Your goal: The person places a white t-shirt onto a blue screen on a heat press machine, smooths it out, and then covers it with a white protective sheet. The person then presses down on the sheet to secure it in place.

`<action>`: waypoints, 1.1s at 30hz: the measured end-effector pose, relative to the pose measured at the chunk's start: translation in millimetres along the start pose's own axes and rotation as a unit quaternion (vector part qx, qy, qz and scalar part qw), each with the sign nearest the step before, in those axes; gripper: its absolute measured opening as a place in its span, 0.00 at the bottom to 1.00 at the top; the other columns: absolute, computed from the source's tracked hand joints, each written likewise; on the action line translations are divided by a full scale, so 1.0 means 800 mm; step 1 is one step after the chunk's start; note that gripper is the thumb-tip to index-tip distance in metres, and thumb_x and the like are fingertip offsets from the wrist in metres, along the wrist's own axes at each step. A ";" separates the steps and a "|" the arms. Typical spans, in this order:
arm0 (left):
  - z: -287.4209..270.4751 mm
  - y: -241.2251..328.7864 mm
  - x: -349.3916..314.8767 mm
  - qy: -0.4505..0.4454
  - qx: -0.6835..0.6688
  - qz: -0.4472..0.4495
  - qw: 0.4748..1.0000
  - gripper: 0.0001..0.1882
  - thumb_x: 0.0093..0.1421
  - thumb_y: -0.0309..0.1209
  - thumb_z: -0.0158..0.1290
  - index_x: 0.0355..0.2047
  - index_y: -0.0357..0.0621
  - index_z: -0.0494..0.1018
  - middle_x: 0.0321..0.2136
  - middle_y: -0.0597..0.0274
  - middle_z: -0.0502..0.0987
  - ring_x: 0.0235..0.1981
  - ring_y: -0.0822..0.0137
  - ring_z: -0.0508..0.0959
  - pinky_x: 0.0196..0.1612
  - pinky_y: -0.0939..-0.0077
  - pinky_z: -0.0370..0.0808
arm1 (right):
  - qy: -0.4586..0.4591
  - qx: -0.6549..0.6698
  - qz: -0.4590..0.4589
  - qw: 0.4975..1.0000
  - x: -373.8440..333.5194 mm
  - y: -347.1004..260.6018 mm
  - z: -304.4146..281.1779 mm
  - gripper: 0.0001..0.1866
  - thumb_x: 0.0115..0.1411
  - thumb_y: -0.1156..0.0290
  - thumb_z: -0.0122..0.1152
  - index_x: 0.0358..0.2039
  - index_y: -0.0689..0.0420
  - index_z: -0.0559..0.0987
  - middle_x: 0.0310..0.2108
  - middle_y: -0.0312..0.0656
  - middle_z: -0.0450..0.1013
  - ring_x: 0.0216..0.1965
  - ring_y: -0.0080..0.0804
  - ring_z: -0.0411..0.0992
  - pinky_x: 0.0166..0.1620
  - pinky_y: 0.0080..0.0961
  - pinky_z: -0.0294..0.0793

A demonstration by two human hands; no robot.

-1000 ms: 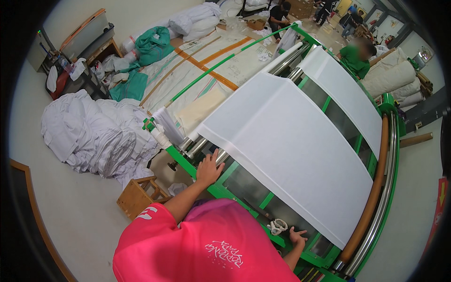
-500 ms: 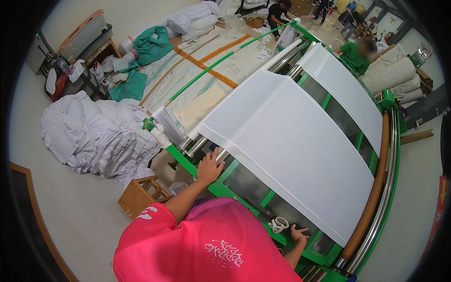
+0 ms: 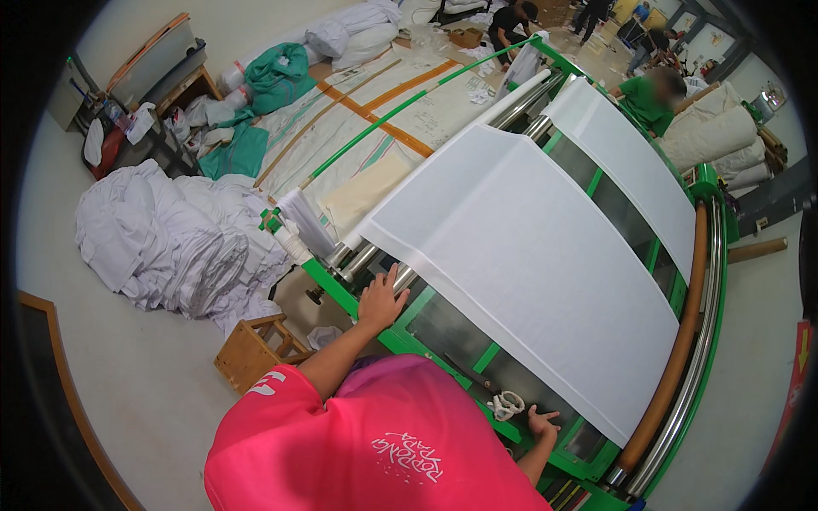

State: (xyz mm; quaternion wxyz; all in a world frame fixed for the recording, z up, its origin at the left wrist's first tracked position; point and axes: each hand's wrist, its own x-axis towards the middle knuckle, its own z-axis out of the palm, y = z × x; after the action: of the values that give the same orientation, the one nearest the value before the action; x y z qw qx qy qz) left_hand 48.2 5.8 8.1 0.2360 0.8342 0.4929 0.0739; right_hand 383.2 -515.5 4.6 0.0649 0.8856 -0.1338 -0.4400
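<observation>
A wide sheet of white fabric [image 3: 528, 255] stretches over the green-framed machine [image 3: 417, 347] in front of me, from the metal rollers [image 3: 362, 262] at the left to a brown roller [image 3: 660, 400] at the right. My left hand [image 3: 381, 300] rests on the machine's near side by the end of a shiny roller, fingers spread and holding nothing. Close to the fabric's lower edge, my right hand [image 3: 543, 421] lies on the frame with its fingers stretched out. A coiled white cord or band [image 3: 506, 405] sits just left of it.
Beside the machine on the left are a wooden stool [image 3: 260, 351] and a big heap of white cloth [image 3: 170, 243]. A second white strip [image 3: 626, 162] runs along the far side, near a person in green [image 3: 648, 102]. Fabric rolls [image 3: 711, 128] stand behind; other people are farther back.
My hands stay in about the same places. The view has shifted very slightly, and the fabric shows no clear movement.
</observation>
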 end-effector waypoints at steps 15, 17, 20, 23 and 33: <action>-0.004 0.006 0.001 -0.021 -0.005 -0.009 1.000 0.44 0.75 0.55 0.56 0.83 0.51 0.58 0.60 0.43 0.76 0.57 0.41 0.81 0.61 0.42 0.77 | 0.026 -0.027 0.019 0.999 0.015 0.005 0.006 0.74 0.66 0.17 0.49 0.84 0.51 0.16 0.84 0.79 0.20 0.84 0.85 0.36 0.82 0.71 0.47; -0.004 0.007 0.000 -0.020 -0.003 -0.008 1.000 0.44 0.75 0.55 0.56 0.84 0.51 0.58 0.60 0.43 0.76 0.58 0.41 0.81 0.61 0.41 0.77 | 0.025 -0.020 0.017 0.999 0.026 0.010 0.008 0.74 0.66 0.17 0.49 0.84 0.51 0.16 0.84 0.79 0.20 0.84 0.86 0.36 0.82 0.73 0.45; -0.002 0.001 0.001 -0.015 0.000 -0.006 1.000 0.44 0.75 0.56 0.56 0.84 0.52 0.57 0.60 0.43 0.76 0.58 0.41 0.81 0.61 0.41 0.77 | 0.013 -0.020 0.011 1.000 0.028 0.007 0.009 0.74 0.65 0.17 0.49 0.84 0.50 0.16 0.84 0.79 0.20 0.84 0.87 0.35 0.82 0.74 0.44; -0.004 0.004 0.003 -0.024 0.002 -0.013 1.000 0.44 0.75 0.56 0.55 0.84 0.52 0.57 0.60 0.44 0.76 0.58 0.41 0.81 0.61 0.41 0.77 | 0.014 -0.020 0.015 1.000 0.020 0.004 0.008 0.74 0.66 0.16 0.48 0.84 0.50 0.15 0.84 0.78 0.19 0.84 0.87 0.33 0.82 0.74 0.43; -0.003 0.007 0.001 -0.010 0.004 -0.002 1.000 0.44 0.75 0.55 0.57 0.83 0.49 0.59 0.58 0.43 0.77 0.56 0.40 0.81 0.60 0.42 0.78 | 0.011 -0.010 0.021 1.000 0.024 0.008 0.011 0.74 0.66 0.16 0.48 0.83 0.48 0.13 0.84 0.77 0.16 0.83 0.88 0.27 0.82 0.75 0.39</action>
State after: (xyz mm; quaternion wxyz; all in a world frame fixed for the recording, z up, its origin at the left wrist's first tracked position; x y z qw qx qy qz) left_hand 52.2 5.3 12.6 0.2376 0.8347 0.4929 0.0631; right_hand 386.0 -527.2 -14.1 0.0844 0.8868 -0.1470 -0.4300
